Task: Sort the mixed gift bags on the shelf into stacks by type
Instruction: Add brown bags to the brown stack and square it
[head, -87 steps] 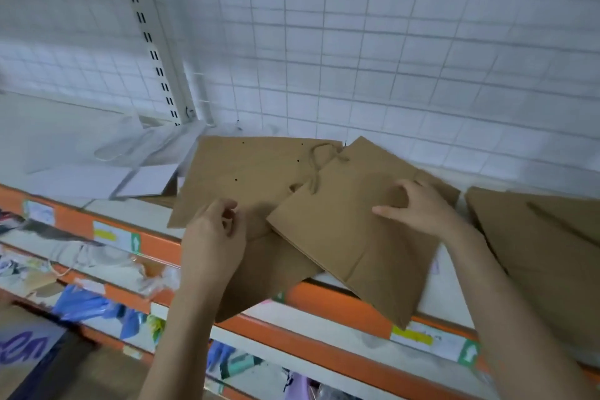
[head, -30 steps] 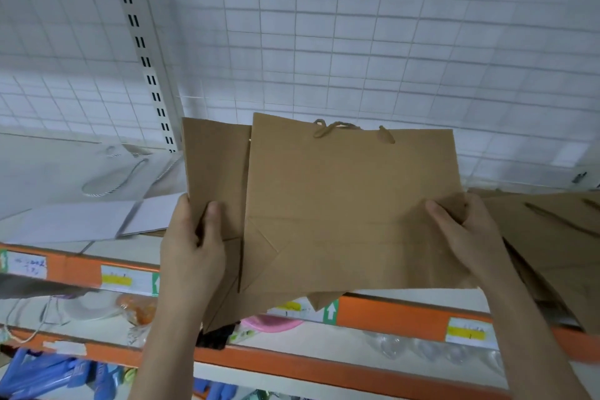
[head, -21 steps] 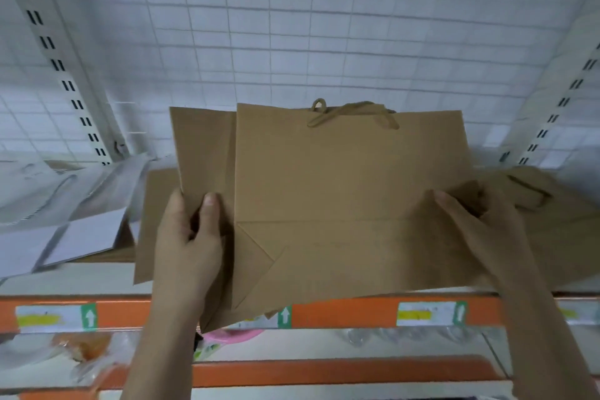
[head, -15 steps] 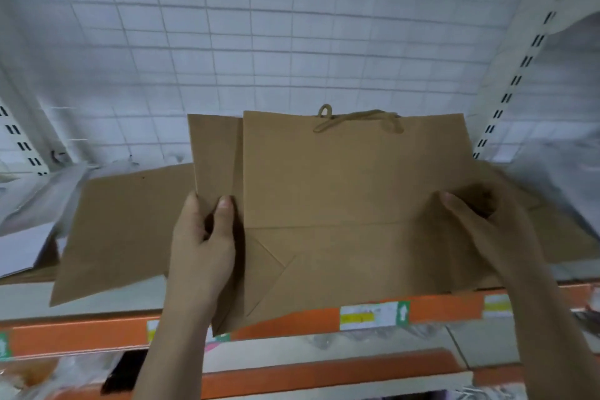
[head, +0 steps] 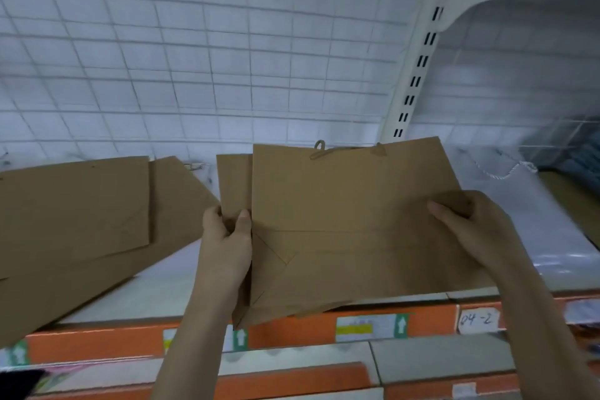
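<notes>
Brown bags point(head: 81, 214) lie flat on the shelf point(head: 156, 289) at left, then L hand point(head: 227, 243) w/ fingers pinching the left edge of 2 held bags point(head: 341, 221), R hand point(head: 470, 224) gripping their right edge, white bag point(head: 535, 221) flat at right.

A white tag point(head: 477, 318) on the orange shelf rail point(head: 292, 331) reads "04-2".

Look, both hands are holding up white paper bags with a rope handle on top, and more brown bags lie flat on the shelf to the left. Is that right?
Almost. The head view shows the held bags are brown, not white. The rest stands: the left hand and right hand hold them up, a rope handle on top, with more brown bags flat on the shelf.
</notes>
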Demonstrator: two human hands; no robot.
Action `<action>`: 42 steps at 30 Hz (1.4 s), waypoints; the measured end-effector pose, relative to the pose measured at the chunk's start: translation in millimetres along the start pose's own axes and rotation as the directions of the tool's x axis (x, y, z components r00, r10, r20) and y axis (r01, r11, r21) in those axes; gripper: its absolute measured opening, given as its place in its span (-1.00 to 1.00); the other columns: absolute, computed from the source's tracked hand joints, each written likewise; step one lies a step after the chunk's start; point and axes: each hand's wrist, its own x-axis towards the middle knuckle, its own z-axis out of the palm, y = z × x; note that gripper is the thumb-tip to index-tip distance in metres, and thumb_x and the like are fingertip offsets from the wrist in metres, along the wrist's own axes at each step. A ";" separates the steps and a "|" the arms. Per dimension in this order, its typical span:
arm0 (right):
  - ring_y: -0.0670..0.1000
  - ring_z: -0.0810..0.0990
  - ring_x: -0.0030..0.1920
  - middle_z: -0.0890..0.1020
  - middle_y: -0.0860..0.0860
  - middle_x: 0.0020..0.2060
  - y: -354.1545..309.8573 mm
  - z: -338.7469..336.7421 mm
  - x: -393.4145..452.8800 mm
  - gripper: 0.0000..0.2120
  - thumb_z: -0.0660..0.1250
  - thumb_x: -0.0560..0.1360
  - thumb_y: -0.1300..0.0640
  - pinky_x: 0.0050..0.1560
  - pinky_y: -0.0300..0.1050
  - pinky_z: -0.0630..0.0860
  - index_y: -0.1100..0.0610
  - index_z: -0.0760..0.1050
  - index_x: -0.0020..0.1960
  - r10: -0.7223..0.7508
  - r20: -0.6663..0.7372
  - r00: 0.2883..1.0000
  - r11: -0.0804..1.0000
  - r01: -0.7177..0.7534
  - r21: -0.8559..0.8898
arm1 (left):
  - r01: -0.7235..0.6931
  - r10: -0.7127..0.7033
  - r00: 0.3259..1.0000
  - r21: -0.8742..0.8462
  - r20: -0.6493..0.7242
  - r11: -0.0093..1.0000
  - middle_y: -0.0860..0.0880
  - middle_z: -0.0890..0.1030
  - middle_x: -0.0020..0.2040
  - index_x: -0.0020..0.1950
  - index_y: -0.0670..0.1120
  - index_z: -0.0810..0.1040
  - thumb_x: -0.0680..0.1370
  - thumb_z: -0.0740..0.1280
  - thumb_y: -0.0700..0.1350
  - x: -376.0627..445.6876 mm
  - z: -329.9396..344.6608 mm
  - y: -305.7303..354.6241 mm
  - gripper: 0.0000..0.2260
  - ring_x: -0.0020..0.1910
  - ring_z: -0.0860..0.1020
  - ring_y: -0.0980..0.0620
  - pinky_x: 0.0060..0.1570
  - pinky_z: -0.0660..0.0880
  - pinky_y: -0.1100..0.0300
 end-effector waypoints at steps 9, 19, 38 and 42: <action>0.13 0.47 0.12 0.50 0.14 0.18 13.8 19.4 33.4 -0.57 0.31 0.50 -0.02 0.00 -0.14 0.32 0.20 0.39 0.26 -0.094 0.175 0.980 0.992 0.107 -0.062 | 0.025 0.044 0.982 0.359 -0.183 0.933 -0.12 0.50 0.18 0.32 -0.22 0.40 0.61 0.13 -0.21 -2.3 14.5 -26.7 -0.71 0.23 0.41 -0.10 0.11 0.27 0.19; 0.26 0.45 0.19 0.48 0.26 0.19 38.7 39.7 46.1 -0.45 0.23 0.49 -0.16 0.19 0.10 0.43 0.28 0.39 0.23 -0.041 0.132 0.990 0.970 0.071 -0.232 | 0.088 -0.056 0.995 0.448 -0.084 0.890 0.06 0.39 -0.26 -0.26 0.01 0.35 0.63 0.11 -0.10 11.9 49.9 -21.6 -0.74 -0.19 0.39 0.00 -0.30 0.25 0.25; 0.30 0.28 0.30 0.34 0.32 0.29 22.3 55.1 28.4 -0.58 0.09 0.60 0.04 0.29 0.11 0.23 0.33 0.31 0.31 -0.094 0.021 0.995 0.867 0.092 -0.491 | -0.183 0.139 0.983 0.629 0.120 0.756 -0.02 0.48 -0.07 0.05 -0.12 0.43 0.59 0.20 -0.09 36.2 50.4 -20.4 -0.88 0.05 0.49 -0.10 -0.22 0.28 0.28; 0.27 0.25 0.33 0.36 0.27 0.28 3.2 68.2 12.3 -0.60 0.17 0.56 0.04 0.32 0.10 0.22 0.29 0.35 0.27 -0.128 0.010 0.992 0.868 0.117 -0.482 | -0.247 0.237 0.966 0.665 0.107 0.705 -0.14 0.51 0.23 0.29 -0.18 0.47 0.58 0.24 -0.08 31.5 20.7 -24.2 -0.68 0.23 0.44 -0.09 0.13 0.29 0.22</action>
